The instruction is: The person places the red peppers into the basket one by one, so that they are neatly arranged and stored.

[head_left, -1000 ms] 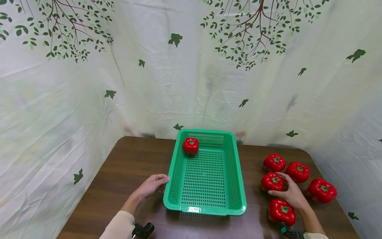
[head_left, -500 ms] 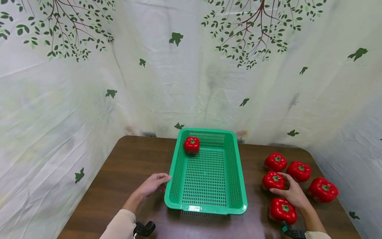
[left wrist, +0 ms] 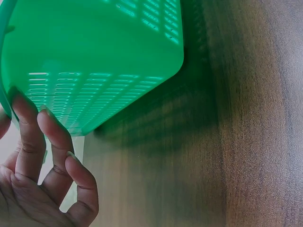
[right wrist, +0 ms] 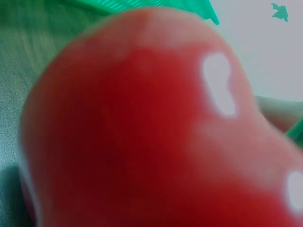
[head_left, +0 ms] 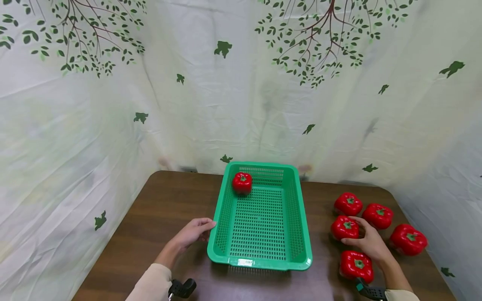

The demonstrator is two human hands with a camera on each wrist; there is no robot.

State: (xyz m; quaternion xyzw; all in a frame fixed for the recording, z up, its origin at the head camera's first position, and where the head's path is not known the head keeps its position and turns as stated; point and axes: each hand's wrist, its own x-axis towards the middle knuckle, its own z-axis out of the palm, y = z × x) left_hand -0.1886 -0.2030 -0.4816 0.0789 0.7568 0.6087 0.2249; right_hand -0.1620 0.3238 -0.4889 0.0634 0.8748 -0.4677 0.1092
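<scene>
A green plastic basket (head_left: 260, 264) stands at mid-table with one red bell pepper (head_left: 242, 183) in its far left corner. My left hand (head_left: 193, 232) pinches the basket's left rim between thumb and index finger. In the left wrist view the other fingers (left wrist: 57, 137) of that hand curl beside the slotted outer wall. Over on the right, my right hand (head_left: 367, 240) has its thumb and fingers round a red bell pepper (head_left: 344, 228) with a green stem. Another red bell pepper (right wrist: 137, 118) fills most of the right wrist view and hides that hand.
Close to my right wrist lies a bell pepper (head_left: 356, 266). More bell peppers surround the hand: one behind (head_left: 348, 204), one farther right (head_left: 378, 216) and one by the table's right edge (head_left: 408, 239). A leaf-printed curtain (head_left: 241, 104) hangs behind the brown table (head_left: 180, 196).
</scene>
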